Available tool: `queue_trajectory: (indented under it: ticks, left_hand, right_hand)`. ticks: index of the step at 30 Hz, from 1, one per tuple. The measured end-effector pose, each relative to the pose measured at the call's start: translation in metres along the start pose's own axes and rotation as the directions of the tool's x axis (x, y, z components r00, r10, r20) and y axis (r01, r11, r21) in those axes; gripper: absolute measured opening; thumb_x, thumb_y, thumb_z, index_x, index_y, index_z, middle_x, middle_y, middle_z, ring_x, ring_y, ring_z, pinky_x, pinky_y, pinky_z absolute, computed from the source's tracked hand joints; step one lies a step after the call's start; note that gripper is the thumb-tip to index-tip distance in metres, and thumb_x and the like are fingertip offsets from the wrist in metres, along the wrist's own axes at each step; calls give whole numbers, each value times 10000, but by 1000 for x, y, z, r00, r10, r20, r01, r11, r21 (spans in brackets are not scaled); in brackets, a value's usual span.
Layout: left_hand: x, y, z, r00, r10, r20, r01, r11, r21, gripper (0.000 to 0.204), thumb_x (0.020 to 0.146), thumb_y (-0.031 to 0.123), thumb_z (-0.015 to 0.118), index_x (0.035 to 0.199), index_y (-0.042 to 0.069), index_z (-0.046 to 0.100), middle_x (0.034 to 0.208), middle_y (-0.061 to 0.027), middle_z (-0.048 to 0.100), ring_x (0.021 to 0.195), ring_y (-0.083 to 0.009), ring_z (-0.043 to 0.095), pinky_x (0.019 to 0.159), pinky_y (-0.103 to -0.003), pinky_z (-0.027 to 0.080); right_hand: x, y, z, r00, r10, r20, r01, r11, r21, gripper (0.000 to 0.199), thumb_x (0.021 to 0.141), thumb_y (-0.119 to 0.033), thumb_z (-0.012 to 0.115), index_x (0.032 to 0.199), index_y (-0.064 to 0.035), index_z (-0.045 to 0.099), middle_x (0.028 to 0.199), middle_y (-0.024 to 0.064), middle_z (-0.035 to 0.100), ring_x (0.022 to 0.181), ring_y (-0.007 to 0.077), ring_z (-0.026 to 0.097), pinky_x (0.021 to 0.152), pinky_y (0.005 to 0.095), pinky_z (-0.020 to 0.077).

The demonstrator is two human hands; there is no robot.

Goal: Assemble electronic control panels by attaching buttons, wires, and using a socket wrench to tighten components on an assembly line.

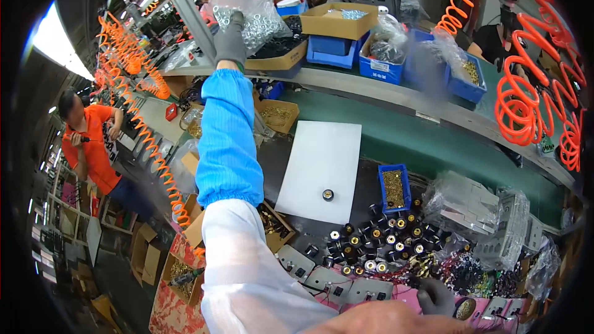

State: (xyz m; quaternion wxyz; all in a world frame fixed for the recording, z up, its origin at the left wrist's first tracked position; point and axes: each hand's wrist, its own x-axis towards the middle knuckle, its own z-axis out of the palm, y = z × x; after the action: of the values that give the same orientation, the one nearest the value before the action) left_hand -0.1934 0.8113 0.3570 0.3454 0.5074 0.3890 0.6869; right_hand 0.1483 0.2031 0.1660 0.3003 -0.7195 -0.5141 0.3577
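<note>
My left arm, in a blue sleeve cover, stretches to the raised shelf. My left hand [231,38], in a dark grey glove, is closed on a clear plastic bag [257,21] of small shiny metal rings. The bag stands over a cardboard tray [272,60]; part of my grip is hidden against it. Low at the right, my gloved right hand [437,297] is near the pink-covered table edge, thumb apart from the fingers, with nothing visible in it. Close by lie many black round knobs [387,235] with brass centres and bundles of coloured wire [455,269].
A white board [322,161] with a single black knob [328,195] lies mid-table. Beside it stands a blue bin [395,188] of brass parts. Blue bins and a cardboard box [339,20] line the shelf. Orange coiled hoses [526,93] hang right and left. A person in orange [96,142] stands left.
</note>
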Motion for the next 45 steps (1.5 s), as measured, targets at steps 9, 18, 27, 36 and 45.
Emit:
queue_trajectory:
  ticks: [9,18,27,36,45]
  left_hand:
    - [16,-36,16,969,247,-20,-80,388,918,584,857,483,640,1296,104,577,1150,-227,661,1080,-390,629,917,-456,474]
    - [21,38,7,836,426,345,-378,-9,926,605,853,424,632,1396,190,507,1174,-180,654,1118,-369,607,932,-469,473]
    - [-204,172,12,649,723,237,-734,513,444,341,899,235,622,1182,47,599,1156,-242,630,1103,-343,604,942,-447,485]
    - [-571,101,57,574,299,763,-653,729,206,292,940,181,601,1111,-56,609,1125,-180,632,995,-232,627,877,-355,502]
    - [-749,39,92,470,-179,864,-339,867,364,420,874,-27,615,1289,-4,552,1012,-141,684,929,-236,668,830,-338,524]
  right_hand:
    - [-21,23,-8,988,-146,54,151,808,-570,348,963,-244,616,1202,8,612,1107,182,673,1005,270,650,864,346,506]
    - [-47,46,0,996,-70,45,80,962,-262,487,943,-243,663,1350,-29,502,1177,92,629,1055,197,567,905,327,455]
    - [-189,54,-5,962,271,-22,-272,962,-29,260,901,-251,620,1071,-66,682,974,160,691,900,312,682,792,401,533]
    - [-412,340,102,363,931,-39,-931,362,-36,328,798,-297,658,1048,-92,713,1055,185,697,1025,351,656,901,437,513]
    - [-475,542,237,240,967,85,-941,254,-225,587,738,-277,770,1250,-38,614,1184,229,651,1105,356,630,955,415,501]
